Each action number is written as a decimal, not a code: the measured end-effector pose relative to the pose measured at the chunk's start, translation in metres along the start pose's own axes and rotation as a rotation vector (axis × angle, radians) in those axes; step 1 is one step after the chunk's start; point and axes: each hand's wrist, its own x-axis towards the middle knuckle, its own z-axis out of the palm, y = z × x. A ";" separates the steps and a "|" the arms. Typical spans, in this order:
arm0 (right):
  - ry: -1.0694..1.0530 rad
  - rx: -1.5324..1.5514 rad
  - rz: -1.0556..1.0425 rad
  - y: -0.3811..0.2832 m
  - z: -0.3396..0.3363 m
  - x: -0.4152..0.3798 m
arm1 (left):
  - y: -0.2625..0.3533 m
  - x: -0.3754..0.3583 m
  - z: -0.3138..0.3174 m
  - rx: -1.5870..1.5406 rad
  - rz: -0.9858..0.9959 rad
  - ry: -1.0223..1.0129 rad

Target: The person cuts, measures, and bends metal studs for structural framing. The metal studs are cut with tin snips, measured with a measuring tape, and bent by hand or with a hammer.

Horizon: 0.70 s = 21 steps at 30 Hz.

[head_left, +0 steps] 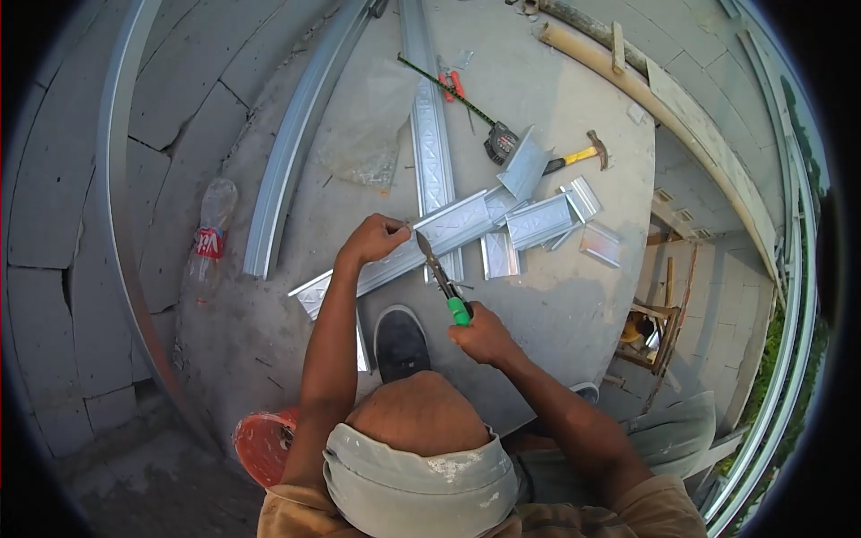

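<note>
My right hand is wrapped round the green handle of a pair of tin snips. Their jaws point away from me and meet the near part of a galvanized metal channel, which lies slantwise on the concrete. My left hand is closed in a pinch at that channel's upper edge, just left of the snips' tip. Under it runs a long embossed metal profile. Short channel offcuts lie in a loose group to the right.
Beyond the offcuts are a claw hammer, an extended tape measure and a red-handled tool. A plastic bottle and a long metal track lie left. A red bucket stands by my left arm. The floor drops off at right.
</note>
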 end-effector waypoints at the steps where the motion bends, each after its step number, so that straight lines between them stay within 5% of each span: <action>1: 0.001 0.020 -0.016 0.000 0.001 0.001 | 0.000 -0.001 0.001 -0.002 0.036 0.013; 19: 0.066 0.073 -0.069 0.010 0.008 -0.004 | 0.010 -0.008 0.003 -0.066 0.032 0.013; 21: -0.063 0.180 0.006 -0.004 -0.013 -0.023 | 0.003 -0.004 0.005 -0.045 0.089 -0.035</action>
